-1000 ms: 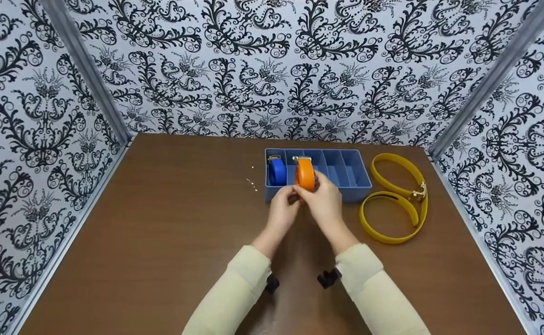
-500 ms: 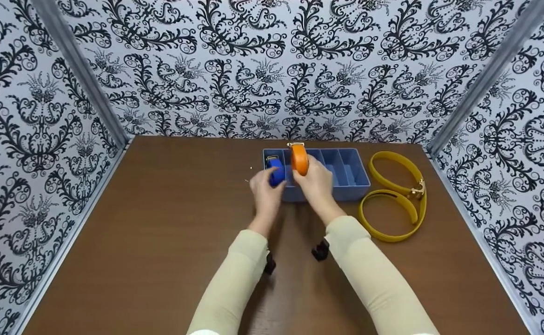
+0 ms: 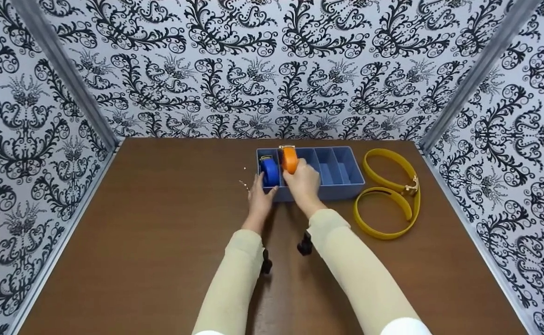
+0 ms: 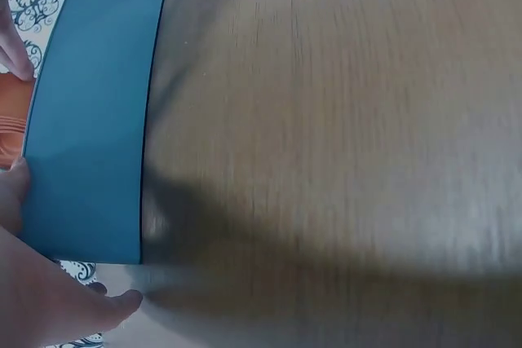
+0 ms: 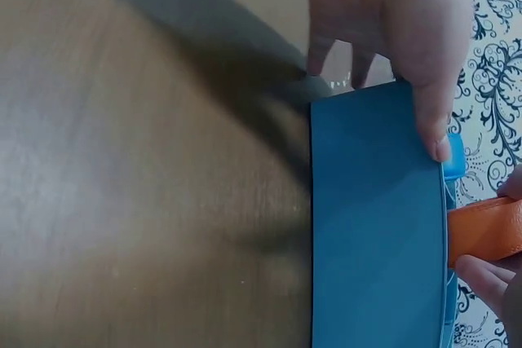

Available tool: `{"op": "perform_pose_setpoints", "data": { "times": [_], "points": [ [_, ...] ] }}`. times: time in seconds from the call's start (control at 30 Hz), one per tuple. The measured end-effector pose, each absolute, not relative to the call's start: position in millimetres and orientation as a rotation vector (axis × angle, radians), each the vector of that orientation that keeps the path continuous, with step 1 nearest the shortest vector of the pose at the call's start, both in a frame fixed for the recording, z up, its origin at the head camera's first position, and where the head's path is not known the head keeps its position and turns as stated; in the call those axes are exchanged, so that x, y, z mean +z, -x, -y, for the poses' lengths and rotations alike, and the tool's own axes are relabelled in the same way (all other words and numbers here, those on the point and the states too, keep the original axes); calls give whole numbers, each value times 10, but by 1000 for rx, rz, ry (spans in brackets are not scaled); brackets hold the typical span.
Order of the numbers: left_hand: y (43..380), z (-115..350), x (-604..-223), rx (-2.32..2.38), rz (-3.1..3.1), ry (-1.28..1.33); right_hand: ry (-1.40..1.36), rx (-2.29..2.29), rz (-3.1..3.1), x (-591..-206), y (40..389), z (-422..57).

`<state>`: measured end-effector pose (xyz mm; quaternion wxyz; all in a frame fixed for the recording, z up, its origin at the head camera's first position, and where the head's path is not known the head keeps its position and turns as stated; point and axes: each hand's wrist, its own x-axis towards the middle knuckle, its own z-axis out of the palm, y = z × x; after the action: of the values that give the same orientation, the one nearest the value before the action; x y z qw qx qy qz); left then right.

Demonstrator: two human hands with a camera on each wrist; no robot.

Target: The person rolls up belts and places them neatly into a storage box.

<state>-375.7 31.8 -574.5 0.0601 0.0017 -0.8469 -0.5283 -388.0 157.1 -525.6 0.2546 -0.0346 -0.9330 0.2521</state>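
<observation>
In the head view my right hand pinches a rolled orange belt at the second compartment of a blue divided box. The belt's metal buckle points to the back. A rolled blue belt stands in the leftmost compartment. My left hand holds the box's front left corner, thumb at the front rim and fingers along the left side. The right wrist view has the left thumb on the rim and the orange belt between the right fingers. In the left wrist view, the box's front wall hides most of the orange belt.
A yellow belt with a gold-coloured buckle lies in loops right of the box. Small gold-coloured bits lie on the brown table left of it. Patterned walls enclose the back and sides.
My left hand has left the orange belt, moved over the blue belt, then to the box's left corner. The right hand has carried the orange belt slightly left, down at the second compartment.
</observation>
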Motion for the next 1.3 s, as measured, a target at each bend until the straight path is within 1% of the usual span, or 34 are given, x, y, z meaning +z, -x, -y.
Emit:
{"op": "perform_pose_setpoints", "data": {
  "times": [0.2,0.63,0.97,1.3],
  "points": [
    [3773,-331,-5753,-1643,2520,10,161,666,2569,-5274,3958,-1570],
    [3749,-311,-5773,-1525,2626,-67,191,568,2668,-5504,4056,-1507],
    [3747,-334,-5738,-1510,2668,-112,213,548,2695,-5501,4122,-1518],
    [3733,-336,-5723,-1469,2691,-112,210,505,2702,-5509,4071,-1546]
  ]
}}
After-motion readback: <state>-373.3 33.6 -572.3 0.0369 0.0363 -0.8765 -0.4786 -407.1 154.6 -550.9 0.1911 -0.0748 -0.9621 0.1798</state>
